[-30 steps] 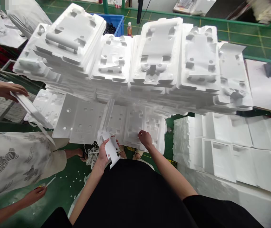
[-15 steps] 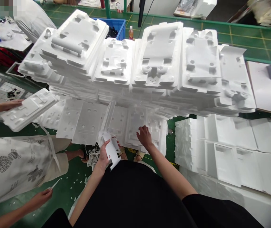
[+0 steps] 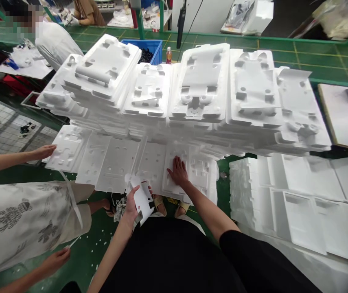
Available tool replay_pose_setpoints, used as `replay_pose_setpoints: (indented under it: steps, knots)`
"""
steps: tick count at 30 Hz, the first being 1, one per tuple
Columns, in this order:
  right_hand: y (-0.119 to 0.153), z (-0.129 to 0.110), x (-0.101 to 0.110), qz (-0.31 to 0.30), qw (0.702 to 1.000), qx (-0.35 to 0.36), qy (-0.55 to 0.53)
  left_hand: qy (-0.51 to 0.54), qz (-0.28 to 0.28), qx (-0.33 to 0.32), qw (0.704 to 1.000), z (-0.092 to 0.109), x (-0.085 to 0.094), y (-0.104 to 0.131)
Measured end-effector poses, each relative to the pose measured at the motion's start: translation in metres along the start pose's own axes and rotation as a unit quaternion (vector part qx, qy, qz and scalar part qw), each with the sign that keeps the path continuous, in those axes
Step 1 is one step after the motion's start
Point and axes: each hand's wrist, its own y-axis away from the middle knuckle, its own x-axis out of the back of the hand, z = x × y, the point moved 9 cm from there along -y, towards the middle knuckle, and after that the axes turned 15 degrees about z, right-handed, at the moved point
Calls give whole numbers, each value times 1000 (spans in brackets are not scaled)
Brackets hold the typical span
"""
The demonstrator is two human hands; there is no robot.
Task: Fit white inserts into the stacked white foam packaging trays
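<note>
While holding a bent white sheet [image 3: 143,201] between seven and eight o'clock from the middle of the view, with the left hand [image 3: 133,201] closed on its edge, thumb over the front and fingers partly hidden behind, pressing the right hand [image 3: 179,171] palm down at six o'clock on a foam tray [image 3: 169,181], fingers open and lightly spread, gripping nothing. Standing before a low row of flat pieces, running from that tray and a molded foam piece [image 3: 200,169] just to its right, across a holed sheet [image 3: 117,162] lying at about eight o'clock, to another tray [image 3: 66,148] at nine o'clock. Touched there at the left edge by a co-worker's hand [image 3: 44,151]; matched at eight o'clock by a second co-worker's hand [image 3: 60,255] with a thin white strip [image 3: 75,242] in its fingertips. Facing tall stacks of white foam behind the row: a high stack [image 3: 106,67] between ten and eleven o'clock, a lower one [image 3: 146,87] at eleven, a broad one [image 3: 202,77] at one and a paper-topped one [image 3: 253,81] at two. Seeing beyond them a blue crate [image 3: 157,51] of dark items and a small bottle [image 3: 169,56] near twelve, and nested foam boxes [image 3: 302,211] at about four o'clock.
</note>
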Motion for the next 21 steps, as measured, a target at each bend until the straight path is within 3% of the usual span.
replay_pose_setpoints:
  steps: [3,5,8,11,14,17,21]
  knots:
    - [-3,4,-2,-14,1000,3,-21,27,-8,-26,999,20,4,0]
    - [2,15,9,23,999,-25,-34,47,5,-51,998,39,15,-6]
    - [23,59,30,86,973,-208,-45,77,27,-95,992,68,36,-18]
    - [49,95,28,48,919,-379,-98,101,21,-117,988,85,45,-26]
    - [51,105,23,7,899,-415,-143,86,8,-97,992,81,36,-25]
    - [45,109,24,-2,880,-444,-170,73,-29,-65,995,64,10,-18]
    - [37,95,45,12,866,-440,-238,76,-56,-24,995,38,-18,-8]
